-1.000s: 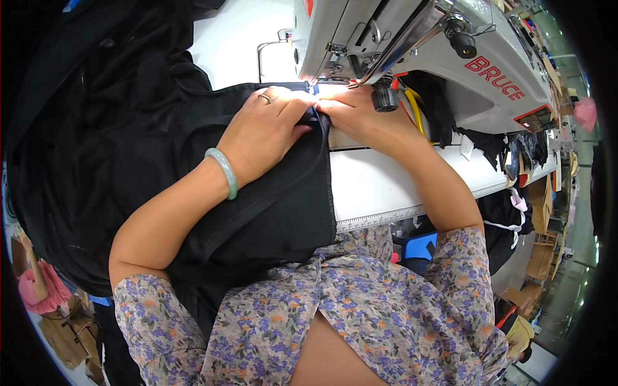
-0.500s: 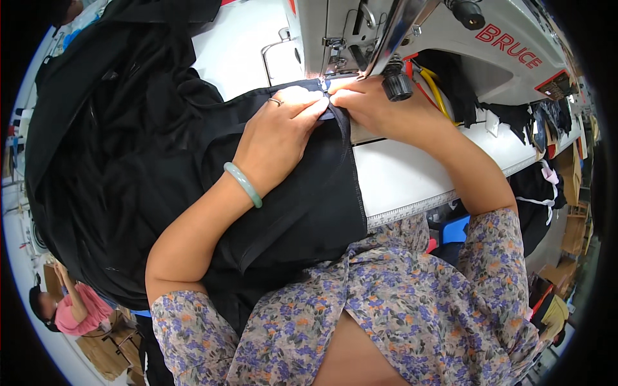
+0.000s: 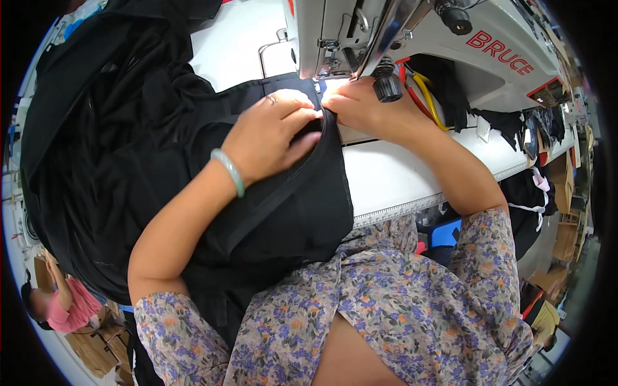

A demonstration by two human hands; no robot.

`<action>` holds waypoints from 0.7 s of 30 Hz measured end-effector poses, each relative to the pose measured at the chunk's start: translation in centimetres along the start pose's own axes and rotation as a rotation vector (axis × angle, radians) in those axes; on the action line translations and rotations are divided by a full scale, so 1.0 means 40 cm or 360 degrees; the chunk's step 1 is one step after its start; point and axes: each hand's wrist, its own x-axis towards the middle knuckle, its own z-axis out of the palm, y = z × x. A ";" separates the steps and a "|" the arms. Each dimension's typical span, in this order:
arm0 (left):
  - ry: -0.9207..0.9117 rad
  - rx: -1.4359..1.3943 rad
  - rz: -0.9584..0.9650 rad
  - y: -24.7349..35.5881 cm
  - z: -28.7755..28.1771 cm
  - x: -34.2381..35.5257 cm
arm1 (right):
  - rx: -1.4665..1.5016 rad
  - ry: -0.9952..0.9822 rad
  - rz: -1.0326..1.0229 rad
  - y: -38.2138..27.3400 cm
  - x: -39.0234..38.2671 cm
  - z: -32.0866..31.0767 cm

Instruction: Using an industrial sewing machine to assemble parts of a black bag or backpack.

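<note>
A large black garment [image 3: 257, 225] covers the left and middle of the sewing table, its edge reaching under the lit needle area of a sewing machine [image 3: 341, 48]. My left hand [image 3: 267, 135], with a ring and a pale green bangle [image 3: 230, 172], lies on the cloth just left of the seam. Its thumb is spread away from the fingers. My right hand [image 3: 367, 106] is closed at the fabric edge, thumb and forefinger pinching the cloth close by the presser foot [image 3: 317, 87]. The machine's black knob [image 3: 387, 89] partly covers the back of that hand.
A measuring tape strip [image 3: 399, 211] runs along the near edge of the white table [image 3: 386, 174]. Red and yellow handles [image 3: 428, 100] and dark cloth scraps [image 3: 508, 128] lie beneath the machine arm. A person in pink [image 3: 77, 305] sits at the far left.
My left thumb has come away from the seam and spread out over the cloth. The garment's front layer has been folded over in a curve. My right hand stays by the needle area.
</note>
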 end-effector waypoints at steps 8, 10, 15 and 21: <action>-0.0103 0.0251 -0.0166 0.086 -0.002 -0.051 | -0.0961 0.0416 -0.0977 -0.024 -0.040 -0.057; -0.0153 0.0301 -0.0083 0.066 -0.006 -0.047 | -0.0935 0.0191 -0.0932 -0.036 -0.054 -0.056; -0.0228 0.0192 -0.0136 0.067 0.000 -0.037 | -0.0779 -0.0051 -0.0947 -0.051 -0.066 -0.048; -0.0304 0.0270 -0.0098 0.056 0.000 -0.041 | -0.0729 -0.0136 -0.0924 -0.067 -0.069 -0.054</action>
